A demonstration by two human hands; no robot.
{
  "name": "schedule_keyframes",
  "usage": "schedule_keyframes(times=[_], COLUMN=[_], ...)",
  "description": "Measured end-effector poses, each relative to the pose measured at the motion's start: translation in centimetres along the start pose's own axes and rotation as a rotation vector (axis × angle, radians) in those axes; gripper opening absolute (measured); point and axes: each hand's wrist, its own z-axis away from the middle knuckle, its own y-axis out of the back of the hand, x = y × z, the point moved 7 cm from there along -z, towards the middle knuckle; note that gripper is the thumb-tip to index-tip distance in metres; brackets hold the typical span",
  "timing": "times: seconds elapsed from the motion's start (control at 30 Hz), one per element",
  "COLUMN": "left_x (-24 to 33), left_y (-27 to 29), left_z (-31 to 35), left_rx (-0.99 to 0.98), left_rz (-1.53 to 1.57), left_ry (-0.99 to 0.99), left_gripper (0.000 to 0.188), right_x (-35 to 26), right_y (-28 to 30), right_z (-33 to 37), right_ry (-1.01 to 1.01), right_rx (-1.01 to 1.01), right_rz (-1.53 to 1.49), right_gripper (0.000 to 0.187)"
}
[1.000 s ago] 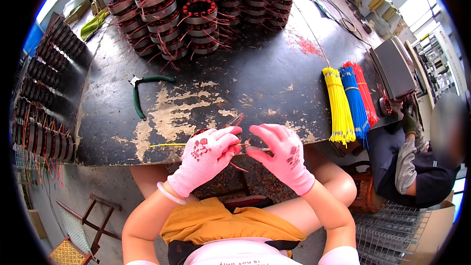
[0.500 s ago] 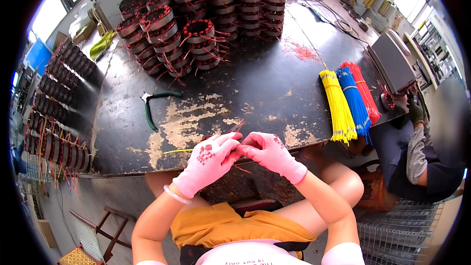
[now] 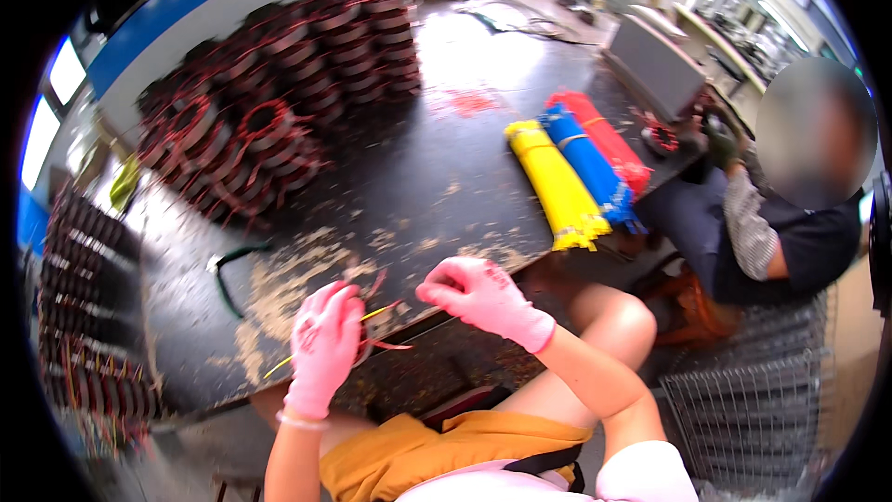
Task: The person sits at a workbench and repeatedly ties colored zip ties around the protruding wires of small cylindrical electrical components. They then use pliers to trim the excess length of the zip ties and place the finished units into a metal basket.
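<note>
My left hand (image 3: 323,344), in a pink glove, is closed round red wires (image 3: 384,346) at the table's near edge. A thin yellow wire (image 3: 379,313) passes through the same grip and sticks out on both sides. The piece these wires belong to is mostly hidden behind the glove. To the right, my right hand (image 3: 483,302), also gloved in pink, is apart from the left. Its fingers are curled with the tips together; whatever they hold, if anything, is hidden. Green-handled cutters (image 3: 226,284) lie on the table beyond my left hand.
Stacked wound motor stators (image 3: 279,121) fill the back left, with more stator rows (image 3: 88,316) at the far left. Yellow (image 3: 557,188), blue (image 3: 587,163) and red wire bundles (image 3: 604,144) lie at right. A co-worker (image 3: 762,214) sits by a grey box (image 3: 655,65).
My hands, together before, have come apart: the left has gone left and nearer, keeping the wires, and the right stays up. The whole view has swung to the right.
</note>
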Motion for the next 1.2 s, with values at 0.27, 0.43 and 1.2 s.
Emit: schedule_keyframes(times=[0.27,0.43,1.2], left_x=[0.2,0.8,6.2], left_y=[-0.1,-0.1,8.8], left_z=[0.0,-1.1,1.4], left_rx=[-0.003,-0.076,0.383], left_rz=[0.023,0.049,-0.103], left_ry=[0.006,-0.071,-0.258], left_gripper=[0.025,0.025,0.03], right_x=[10.0,15.9,-5.2], right_y=[25.1,27.0,-0.4], right_z=[12.9,12.5,0.9], right_ry=[-0.33,-0.519,0.335], right_rx=[1.13,0.864,0.212], right_rz=[0.752,0.361,0.209], right_gripper=[0.046,0.045,0.025])
